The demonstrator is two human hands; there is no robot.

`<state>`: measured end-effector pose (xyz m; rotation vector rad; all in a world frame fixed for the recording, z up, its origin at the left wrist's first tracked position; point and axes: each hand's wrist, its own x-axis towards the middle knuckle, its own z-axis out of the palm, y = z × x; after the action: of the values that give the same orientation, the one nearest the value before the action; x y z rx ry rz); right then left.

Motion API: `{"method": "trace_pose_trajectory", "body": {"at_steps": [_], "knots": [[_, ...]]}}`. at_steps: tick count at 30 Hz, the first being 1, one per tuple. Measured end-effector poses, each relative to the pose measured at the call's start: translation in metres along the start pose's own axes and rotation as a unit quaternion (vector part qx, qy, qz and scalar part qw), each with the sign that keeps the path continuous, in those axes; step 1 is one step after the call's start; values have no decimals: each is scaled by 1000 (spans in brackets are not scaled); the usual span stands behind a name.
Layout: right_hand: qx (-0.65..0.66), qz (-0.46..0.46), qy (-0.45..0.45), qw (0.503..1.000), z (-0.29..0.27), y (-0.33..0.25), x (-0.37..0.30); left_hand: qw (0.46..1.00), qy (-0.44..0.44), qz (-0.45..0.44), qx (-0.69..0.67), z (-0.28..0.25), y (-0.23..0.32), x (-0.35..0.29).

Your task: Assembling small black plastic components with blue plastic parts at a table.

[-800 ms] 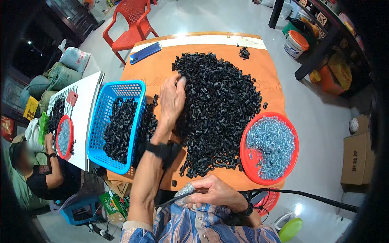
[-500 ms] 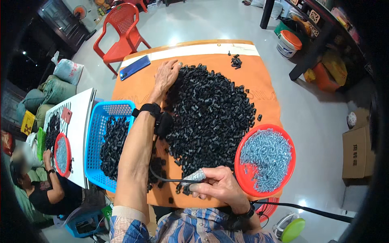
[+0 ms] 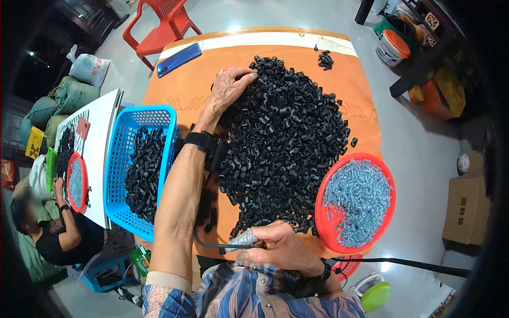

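Observation:
A big heap of small black plastic fittings [image 3: 286,143] covers the middle of a table with an orange cloth [image 3: 360,127]. My left hand [image 3: 229,91] rests on the heap's far left edge, thumb and fingers apart, touching the outer fittings. Near the table's front edge, my right hand [image 3: 278,246] grips a silver, foil-wrapped piece [image 3: 241,241] between thumb and fingers. A black cable [image 3: 214,245] runs alongside that piece; its exact kind is unclear. To the right of this hand stands a red bowl [image 3: 317,212] of small shiny metal screws [image 3: 360,196].
Left of my forearm sits a blue basket [image 3: 117,185] with more black fittings. A blue phone [image 3: 179,59] and a few loose fittings [image 3: 325,60] lie at the far side. Beyond stands a red chair [image 3: 151,40]. Another person [image 3: 63,228] works at a white table [image 3: 98,153].
The view has shifted, so the table sits higher in the picture. My left hand has moved right and nearer, onto the heap's edge. My right hand keeps its grip on the foil-wrapped piece.

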<state>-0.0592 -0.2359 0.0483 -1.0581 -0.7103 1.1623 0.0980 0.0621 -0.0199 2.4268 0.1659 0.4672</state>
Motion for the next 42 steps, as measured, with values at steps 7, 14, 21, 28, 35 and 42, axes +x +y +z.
{"method": "trace_pose_trajectory", "body": {"at_steps": [7, 14, 21, 28, 35, 42], "knots": [[-3, 35, -3, 999, 16, -2, -19, 997, 8, -50, -61, -8, 24, -37], [59, 73, 16, 995, 28, -1, -34, 983, -37, -139, -114, -16, 39, -65], [26, 82, 9, 996, 34, 4, -43, 974, -43, -154, -161, -21, 52, -90], [-11, 57, -4, 998, 38, 8, -45, 992, 36, -87, -81, -29, 66, -110], [-4, 37, -21, 999, 34, 12, -47, 996, 61, -5, 70, -46, 98, -139], [-36, 19, -27, 999, 31, 23, -46, 994, -13, -1, 112, -37, 99, -131]]}}
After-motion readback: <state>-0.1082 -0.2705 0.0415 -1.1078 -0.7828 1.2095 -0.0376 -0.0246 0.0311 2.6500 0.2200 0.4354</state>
